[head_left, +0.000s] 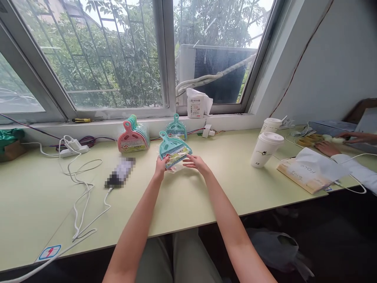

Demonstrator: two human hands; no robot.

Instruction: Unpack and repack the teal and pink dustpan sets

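One wrapped teal dustpan-and-brush set (pixel 173 147), tilted over the pale green table (pixel 224 192).
From left, similar sets (pixel 133 139) stand in a row, pink in front; the left hand (pixel 160 166) grasps the teal set at its lower left edge; a second teal set (pixel 176 126) is behind; the right hand (pixel 198 163) has fingers extended at the right edge, and I cannot tell whether it grips; farther right stand two white paper cups (pixel 264 153).

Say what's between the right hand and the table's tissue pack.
In the head view, a lidded white cup stands between the right hand and tissue pack; a second cup is behind it.
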